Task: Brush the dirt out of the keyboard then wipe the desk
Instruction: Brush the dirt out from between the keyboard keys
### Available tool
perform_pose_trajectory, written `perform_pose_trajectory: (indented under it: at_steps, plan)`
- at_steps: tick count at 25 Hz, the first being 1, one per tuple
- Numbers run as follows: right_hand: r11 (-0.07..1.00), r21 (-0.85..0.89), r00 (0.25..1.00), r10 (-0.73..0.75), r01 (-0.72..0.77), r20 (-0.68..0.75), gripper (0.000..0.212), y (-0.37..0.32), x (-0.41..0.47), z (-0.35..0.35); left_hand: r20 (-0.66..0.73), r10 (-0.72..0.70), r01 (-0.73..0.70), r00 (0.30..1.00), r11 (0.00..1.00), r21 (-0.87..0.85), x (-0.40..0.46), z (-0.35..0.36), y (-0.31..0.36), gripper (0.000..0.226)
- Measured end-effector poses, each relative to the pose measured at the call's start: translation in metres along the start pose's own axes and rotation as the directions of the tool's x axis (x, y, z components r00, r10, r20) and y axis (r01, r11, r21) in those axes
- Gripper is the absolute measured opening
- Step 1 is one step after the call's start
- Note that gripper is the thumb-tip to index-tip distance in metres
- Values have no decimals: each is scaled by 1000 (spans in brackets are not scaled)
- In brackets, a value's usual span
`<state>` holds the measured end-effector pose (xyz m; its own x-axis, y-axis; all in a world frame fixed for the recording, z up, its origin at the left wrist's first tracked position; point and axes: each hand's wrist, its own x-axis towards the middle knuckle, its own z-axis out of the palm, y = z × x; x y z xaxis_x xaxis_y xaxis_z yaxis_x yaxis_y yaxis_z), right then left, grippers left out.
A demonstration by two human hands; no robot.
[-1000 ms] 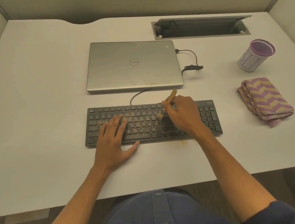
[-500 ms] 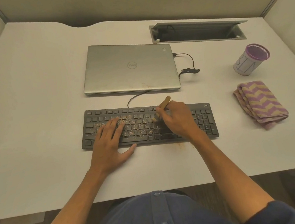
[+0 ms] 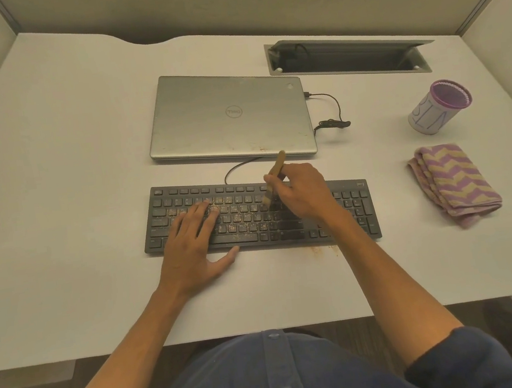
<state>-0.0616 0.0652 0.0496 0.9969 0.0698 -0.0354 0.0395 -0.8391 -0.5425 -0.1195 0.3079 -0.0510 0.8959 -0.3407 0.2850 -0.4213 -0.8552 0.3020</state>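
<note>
Brush [image 3: 274, 180] higher; bristles blurred.

Closed silver laptop [image 3: 229, 116], lying flat at centre far, logo on lid; dark cable [image 3: 331, 110] plugged into its right edge, looping beside it. Open grey cable hatch [image 3: 347, 57], recessed at far right. Purple-rimmed white cup [image 3: 439, 107], upright, at right. Beige partition walls [image 3: 224, 1] along far and side edges.

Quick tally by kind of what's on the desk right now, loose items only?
Electronics: 2, laptop and keyboard
Cleaning tools: 2, brush in the right hand, folded cloth
Containers: 1, cup
Total: 5
</note>
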Motion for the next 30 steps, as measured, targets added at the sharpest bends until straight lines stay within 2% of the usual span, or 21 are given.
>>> perform_pose_trajectory:
  at_steps: [3, 6, 9, 13, 17, 21, 24, 30]
  plan:
    - [999, 41, 997, 7, -4, -73, 36, -3, 1, 3, -3, 1, -1, 1000, 1000, -2, 0, 1, 0, 79]
    - [1000, -21, 1000, -19, 19, 9, 36, -6, -2, 2, -4, 2, -2, 1000, 1000, -8, 0, 0, 0, 79]
    - [1000, 10, 998, -22, 23, -59, 35, -7, -4, 1, -4, 3, -3, 1000, 1000, -10, 0, 0, 0, 79]
    - [1000, 15, 1000, 9, -9, 13, 34, -3, -4, 3, -13, 3, -3, 1000, 1000, -13, 0, 1, 0, 79]
    - [996, 83, 998, -17, 23, -66, 33, -6, 3, 8, -12, 5, -6, 1000, 1000, -17, 0, 1, 0, 79]
    - [999, 35, 998, 4, -6, 62, 34, -8, 16, 7, -6, 1, -1, 1000, 1000, -20, 0, 1, 0, 79]
    - [999, 36, 998, -42, 40, 39, 34, -13, 19, 2, 5, -4, 4, 1000, 1000, -18, 0, 1, 0, 79]
    - [999, 42, 997, -24, 21, 72, 36, -10, 12, 3, 10, -8, 8, 1000, 1000, -21, 0, 1, -1, 80]
